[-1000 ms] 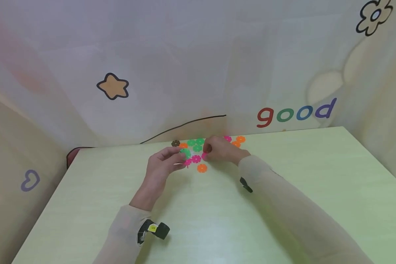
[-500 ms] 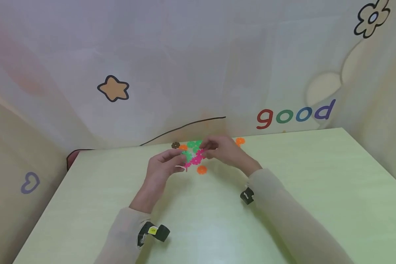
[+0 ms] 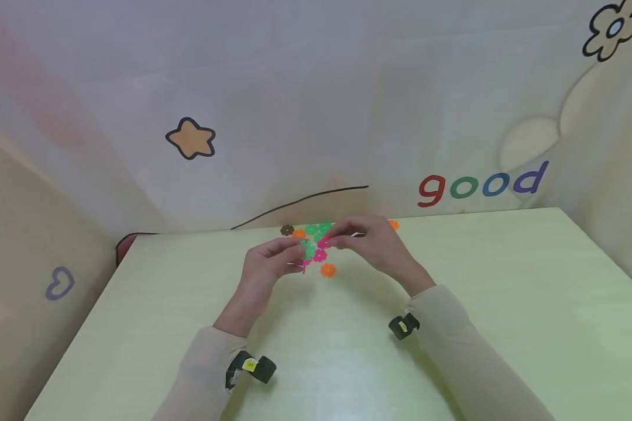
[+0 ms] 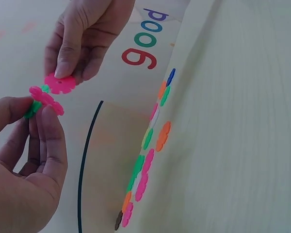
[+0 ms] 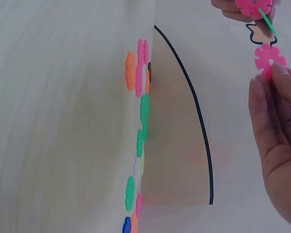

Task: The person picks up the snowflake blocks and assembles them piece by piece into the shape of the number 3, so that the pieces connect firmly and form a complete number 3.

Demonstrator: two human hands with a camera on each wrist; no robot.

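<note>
My left hand (image 3: 268,260) pinches a small cluster of joined snowflake discs, notched plastic rounds. In the left wrist view its pink disc (image 4: 47,100) stands crosswise to a green disc (image 4: 32,110). Across from it, my right hand (image 3: 374,242) holds a single pink snowflake disc (image 5: 270,59) between thumb and fingers. That disc is close to the cluster's green edge in the left wrist view; whether they touch I cannot tell. Both hands are raised above the far side of the table, and my left fingers partly cover the cluster.
Loose discs lie along the table's (image 3: 347,351) back edge, among them an orange one (image 3: 328,270), a brown one (image 3: 287,230) and a blue one (image 4: 170,77). A printed curtain (image 3: 305,117) hangs directly behind. Each wrist wears a black camera strap (image 3: 242,367).
My right hand has picked up a pink disc from the table, lifted it and turned it toward the cluster. The left hand stays nearly in place with its discs.
</note>
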